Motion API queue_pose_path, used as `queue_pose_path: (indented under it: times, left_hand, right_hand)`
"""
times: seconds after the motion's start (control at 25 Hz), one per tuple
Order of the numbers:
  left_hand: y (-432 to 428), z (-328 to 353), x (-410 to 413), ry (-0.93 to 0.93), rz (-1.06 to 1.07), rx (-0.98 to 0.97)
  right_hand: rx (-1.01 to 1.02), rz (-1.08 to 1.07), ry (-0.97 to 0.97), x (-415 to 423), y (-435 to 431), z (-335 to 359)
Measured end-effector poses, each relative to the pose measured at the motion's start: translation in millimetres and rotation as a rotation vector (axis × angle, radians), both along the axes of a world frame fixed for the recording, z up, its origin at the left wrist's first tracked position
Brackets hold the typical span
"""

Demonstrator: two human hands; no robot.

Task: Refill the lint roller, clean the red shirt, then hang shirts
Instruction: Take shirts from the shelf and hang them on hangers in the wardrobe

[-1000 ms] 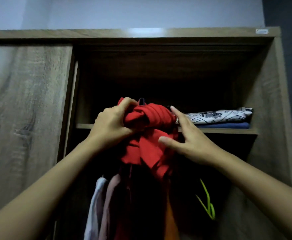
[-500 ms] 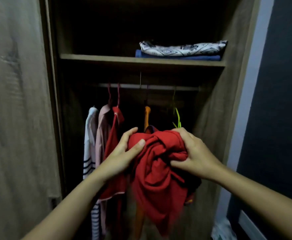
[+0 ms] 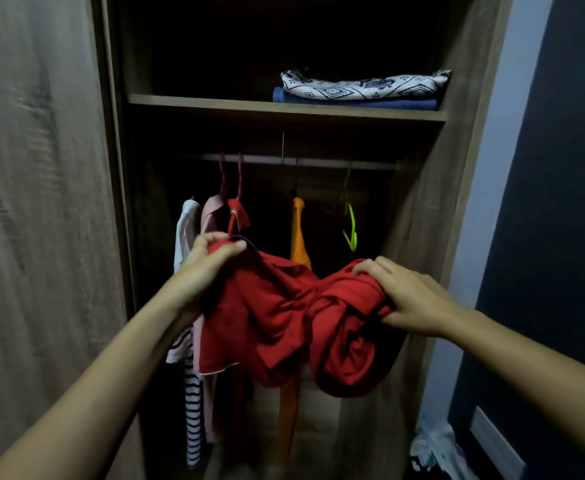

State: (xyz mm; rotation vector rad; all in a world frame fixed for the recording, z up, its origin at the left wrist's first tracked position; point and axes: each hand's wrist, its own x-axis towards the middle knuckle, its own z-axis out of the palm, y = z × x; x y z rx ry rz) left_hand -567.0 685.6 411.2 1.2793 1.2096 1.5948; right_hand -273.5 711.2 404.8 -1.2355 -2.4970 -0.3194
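Note:
A bundled red shirt (image 3: 284, 323) hangs between my hands in front of the open wardrobe. My left hand (image 3: 204, 271) grips its collar end together with a dark hanger hook (image 3: 246, 242). My right hand (image 3: 405, 296) holds the twisted, rolled-up lower part. Above and behind runs the clothes rail (image 3: 318, 161). On it hang a striped white shirt (image 3: 190, 393), a pink shirt (image 3: 211, 213), another red shirt (image 3: 237, 213), an orange shirt (image 3: 298, 230) and an empty green hanger (image 3: 351, 230). The lint roller is not in view.
A shelf (image 3: 214, 102) above the rail carries a folded patterned cloth (image 3: 363, 84) on a blue one (image 3: 353, 102). The wardrobe's sliding door (image 3: 34, 202) fills the left. A dark wall (image 3: 554, 202) stands right, with crumpled items (image 3: 433, 452) on the floor.
The red shirt came down from shelf height to below the rail. My hands have pulled apart, stretching the bundle sideways; the left now holds the collar and hanger hook.

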Motion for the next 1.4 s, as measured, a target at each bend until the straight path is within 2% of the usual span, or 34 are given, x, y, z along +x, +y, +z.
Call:
queue_pose_path:
  times: [0.12,0.24,0.32,0.44,0.56,0.68,0.8,0.84,0.92,1.0,1.08,1.2,1.28,1.4]
  left_hand:
    - [-6,22,0,0.106,0.108,0.12]
    - [-17,39,-5,-0.076,-0.184,0.073]
    - [-20,48,-8,-0.016,-0.314,0.001]
    - [-13,48,-9,0.144,-0.196,0.039]
    - [-5,46,-1,0.071,-0.111,0.1]
    - [4,39,15,0.001,-0.074,0.124]
    - [2,21,43,0.008,-0.074,0.106]
    - [2,17,51,0.008,-0.072,0.111]
    - [0,17,62,0.016,-0.056,0.134]
    - [-4,25,64,0.155,-0.009,0.216]
    - [-6,31,61,0.48,0.045,0.351]
    - [-7,39,58,0.823,0.23,0.521]
    - [-13,47,60,0.937,0.356,0.613]
    - [-21,55,53,1.057,0.578,0.623]
  right_hand:
    - [0.026,0.011,-0.075,-5,6,-8]
    - [0.064,-0.004,-0.092,-7,16,-12]
    - [0.058,0.008,-0.101,-6,24,-11]
    - [0.002,0.012,-0.219,-8,33,-13]
    - [-0.112,-0.098,-0.262,-10,38,-16]
    - [-0.108,-0.103,-0.214,-13,38,-18]
    - [-0.004,-0.022,-0.167,-18,35,-19]
    - [0.028,0.024,-0.099,-22,32,-18]
    - [0.001,0.126,0.161,-33,23,-15]
    - [-0.102,0.247,0.446,-44,10,-12]
    - [-0.213,0.315,0.587,-56,-1,-12]
    - [-0.202,0.292,0.576,-67,-1,-17]
    - [-0.19,0.268,0.598,-73,1,-19]
    - [-0.061,0.227,0.458,-76,4,-29]
